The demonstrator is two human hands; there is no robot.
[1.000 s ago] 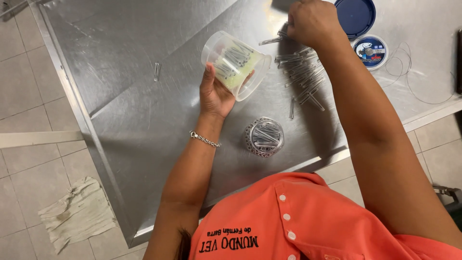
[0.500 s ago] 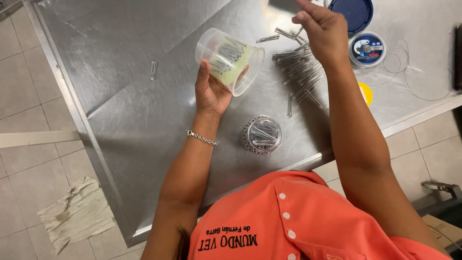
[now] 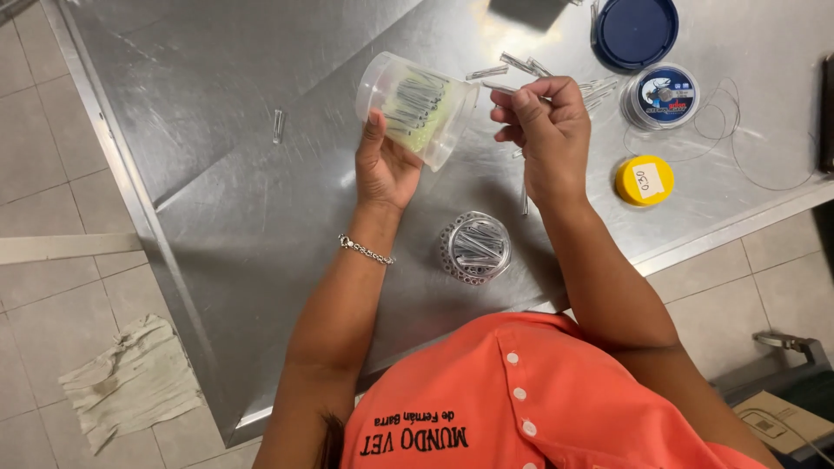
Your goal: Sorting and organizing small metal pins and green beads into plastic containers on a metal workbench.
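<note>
1. Steel table (image 3: pixel 217 200) fills most of our view, with grey floor tiles to the left and a rag (image 3: pixel 130 382) lying on them.
2. Our left hand (image 3: pixel 382 165) is wrapped around a clear cup (image 3: pixel 417 108), tipped on its side above the table, mouth towards the right hand.
3. We see thin clear tubes (image 3: pixel 413 104) packed inside the cup.
4. Our right hand (image 3: pixel 543 130) sits just right of the cup, fingertips pinched on one small tube (image 3: pixel 499 88) close to the cup's mouth.
5. More loose tubes (image 3: pixel 521 65) lie on the table beyond the right hand, and one lone tube (image 3: pixel 278 126) lies well left of the cup.
6. Below the cup, near the table edge, stands a small round jar (image 3: pixel 475 247) holding more tubes.
7. Right of the cup we find a blue lid (image 3: pixel 636 30), a spool of line (image 3: pixel 660 95) and a yellow spool (image 3: pixel 645 180).
8. A bracelet (image 3: pixel 365 252) circles our left wrist.
</note>
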